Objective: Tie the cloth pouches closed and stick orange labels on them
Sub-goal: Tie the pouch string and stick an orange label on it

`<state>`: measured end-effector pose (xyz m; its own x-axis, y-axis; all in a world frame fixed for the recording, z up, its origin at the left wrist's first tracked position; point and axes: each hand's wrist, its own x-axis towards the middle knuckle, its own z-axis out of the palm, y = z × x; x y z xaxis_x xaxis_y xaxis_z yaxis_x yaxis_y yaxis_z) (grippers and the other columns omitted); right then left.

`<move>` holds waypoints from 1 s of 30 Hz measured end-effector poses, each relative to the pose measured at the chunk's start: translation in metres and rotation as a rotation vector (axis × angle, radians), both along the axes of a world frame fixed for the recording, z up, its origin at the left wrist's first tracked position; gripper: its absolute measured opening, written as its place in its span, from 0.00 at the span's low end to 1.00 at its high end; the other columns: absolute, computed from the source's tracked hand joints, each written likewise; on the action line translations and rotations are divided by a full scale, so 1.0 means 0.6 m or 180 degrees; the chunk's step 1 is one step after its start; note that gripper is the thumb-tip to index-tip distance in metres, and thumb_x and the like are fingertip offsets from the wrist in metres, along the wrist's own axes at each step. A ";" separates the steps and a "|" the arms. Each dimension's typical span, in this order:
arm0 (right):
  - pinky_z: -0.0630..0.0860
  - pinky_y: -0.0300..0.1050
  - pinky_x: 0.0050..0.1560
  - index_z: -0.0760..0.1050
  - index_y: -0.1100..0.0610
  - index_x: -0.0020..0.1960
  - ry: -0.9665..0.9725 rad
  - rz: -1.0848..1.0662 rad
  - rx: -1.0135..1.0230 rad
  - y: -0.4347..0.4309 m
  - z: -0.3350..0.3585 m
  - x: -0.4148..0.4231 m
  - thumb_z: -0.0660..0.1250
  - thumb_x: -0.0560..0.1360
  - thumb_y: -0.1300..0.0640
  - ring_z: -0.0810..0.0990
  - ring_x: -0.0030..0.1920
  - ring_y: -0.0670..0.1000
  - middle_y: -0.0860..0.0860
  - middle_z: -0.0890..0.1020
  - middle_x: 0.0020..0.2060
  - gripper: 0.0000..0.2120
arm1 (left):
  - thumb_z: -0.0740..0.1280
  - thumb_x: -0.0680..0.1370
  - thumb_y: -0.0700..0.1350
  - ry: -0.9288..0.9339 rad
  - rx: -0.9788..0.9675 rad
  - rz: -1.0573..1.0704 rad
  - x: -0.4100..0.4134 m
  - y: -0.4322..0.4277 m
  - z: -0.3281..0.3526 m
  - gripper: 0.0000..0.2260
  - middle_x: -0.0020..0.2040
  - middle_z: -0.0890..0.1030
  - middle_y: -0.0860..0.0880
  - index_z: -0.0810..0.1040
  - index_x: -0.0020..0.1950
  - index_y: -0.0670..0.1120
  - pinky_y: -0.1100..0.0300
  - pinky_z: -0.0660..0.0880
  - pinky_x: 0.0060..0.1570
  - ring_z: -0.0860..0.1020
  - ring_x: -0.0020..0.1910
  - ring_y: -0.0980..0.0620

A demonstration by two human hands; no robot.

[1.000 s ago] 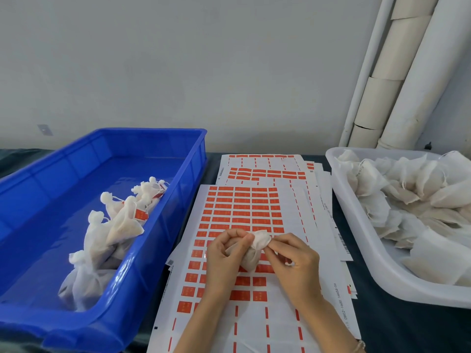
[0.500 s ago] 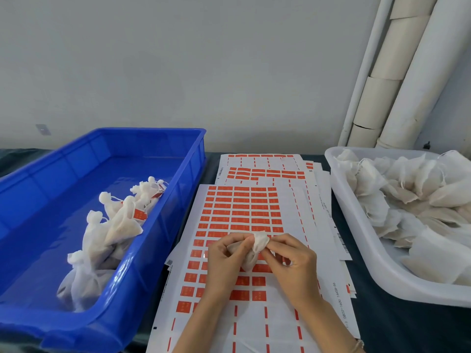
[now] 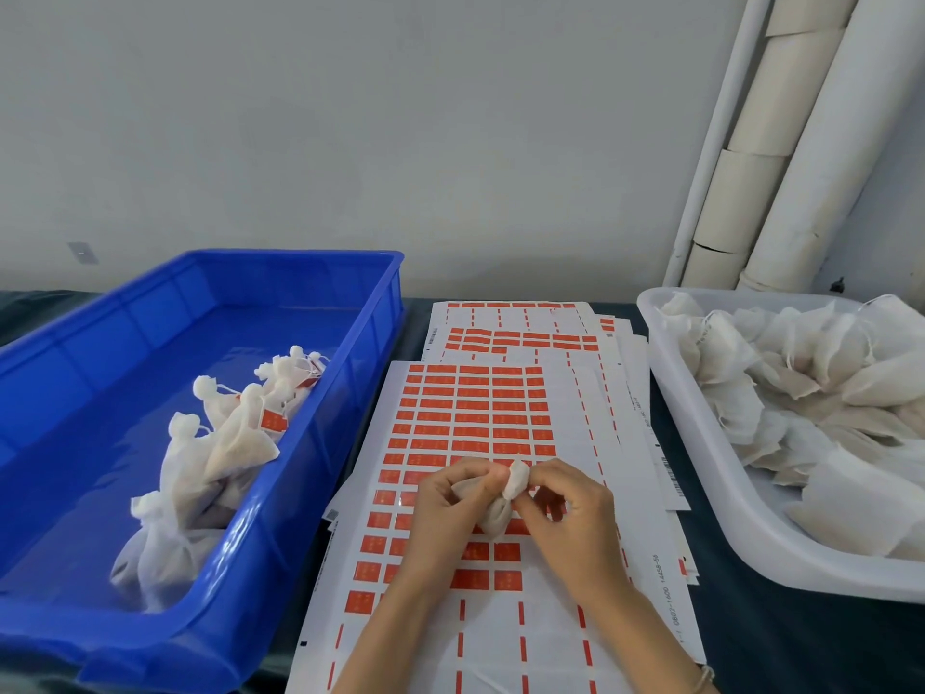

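Desk [image 3: 801,643], dark top, seen from the person's side.

- Centre: a spread of white sheets carrying rows of orange labels [image 3: 475,418]. The top sheet lies nearest, and more sheets [image 3: 520,338] fan out behind it and to the right. Many label spaces on the near part of the top sheet are bare backing.
- Both hands are low over the near half of the top sheet, with one small white cloth pouch [image 3: 500,513] held between them.
- Left hand [image 3: 440,518]: its grip is clamped on the pouch, fingers curled round the body and thumb and forefinger up at the neck.
- Right hand [image 3: 575,533]: its grip is also closed on the pouch, fingertips pinching the gathered top where the cloth puffs out above the neck. I cannot make out the drawstring itself.
- No label is visible on this pouch from here.
- Left of the sheets: blue bin [image 3: 100,418] holding a cluster of tied pouches [image 3: 220,443] along its right wall, necks bunched. One shows an orange tag [image 3: 274,421].
- Right of the sheets: white tub [image 3: 696,443] piled with flat, loose-topped pouches [image 3: 801,373].
- Behind: plain pale wall, with white pipes [image 3: 781,142] running up in the right corner.
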<state>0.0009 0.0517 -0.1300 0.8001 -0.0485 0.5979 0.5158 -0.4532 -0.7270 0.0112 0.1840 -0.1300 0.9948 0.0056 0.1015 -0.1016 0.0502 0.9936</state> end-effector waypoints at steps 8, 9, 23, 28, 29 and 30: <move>0.78 0.34 0.34 0.79 0.51 0.42 0.0080 0.0046 0.0231 0.002 0.001 0.000 0.74 0.69 0.59 0.79 0.41 0.46 0.42 0.81 0.37 0.06 | 0.70 0.66 0.59 0.0155 -0.0097 0.0331 0.002 0.001 -0.005 0.09 0.40 0.84 0.55 0.84 0.41 0.58 0.67 0.77 0.35 0.83 0.41 0.54; 0.78 0.34 0.34 0.78 0.51 0.42 0.0087 0.0039 0.0250 0.001 0.000 0.001 0.74 0.69 0.60 0.79 0.41 0.46 0.42 0.80 0.37 0.07 | 0.70 0.64 0.60 0.0171 -0.0132 0.0392 0.002 0.002 -0.005 0.10 0.40 0.84 0.56 0.84 0.41 0.59 0.68 0.77 0.34 0.83 0.41 0.55; 0.77 0.30 0.37 0.76 0.47 0.42 -0.0227 -0.0740 0.0710 -0.022 0.007 0.006 0.69 0.71 0.54 0.80 0.42 0.43 0.41 0.81 0.40 0.03 | 0.69 0.66 0.59 0.0137 -0.0048 0.0422 0.000 0.003 0.007 0.09 0.46 0.82 0.64 0.82 0.45 0.65 0.71 0.76 0.37 0.80 0.47 0.63; 0.79 0.34 0.39 0.77 0.47 0.43 0.0066 -0.0444 0.0854 -0.023 0.003 0.008 0.71 0.73 0.58 0.81 0.41 0.45 0.40 0.82 0.39 0.06 | 0.63 0.75 0.60 -0.0034 0.0475 -0.0512 -0.012 -0.001 0.009 0.13 0.42 0.82 0.59 0.83 0.46 0.54 0.71 0.75 0.41 0.80 0.44 0.60; 0.80 0.37 0.39 0.77 0.47 0.43 0.0153 -0.0331 0.0825 -0.022 0.001 0.007 0.70 0.74 0.60 0.81 0.41 0.47 0.41 0.82 0.39 0.08 | 0.62 0.77 0.59 -0.0101 0.0539 -0.0668 -0.014 -0.003 0.011 0.14 0.40 0.82 0.57 0.82 0.44 0.52 0.70 0.75 0.42 0.80 0.43 0.58; 0.81 0.39 0.39 0.78 0.48 0.43 0.0226 -0.0230 0.0777 -0.020 0.000 0.007 0.70 0.74 0.61 0.81 0.41 0.48 0.41 0.82 0.40 0.08 | 0.62 0.78 0.57 -0.0188 0.0561 -0.0805 -0.015 -0.006 0.012 0.14 0.40 0.82 0.55 0.82 0.43 0.52 0.68 0.76 0.44 0.80 0.43 0.56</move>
<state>0.0050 0.0399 -0.1302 0.8289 -0.2429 0.5039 0.4322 -0.2937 -0.8526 0.0021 0.1805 -0.1226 0.9547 -0.2643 0.1365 -0.1656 -0.0911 0.9820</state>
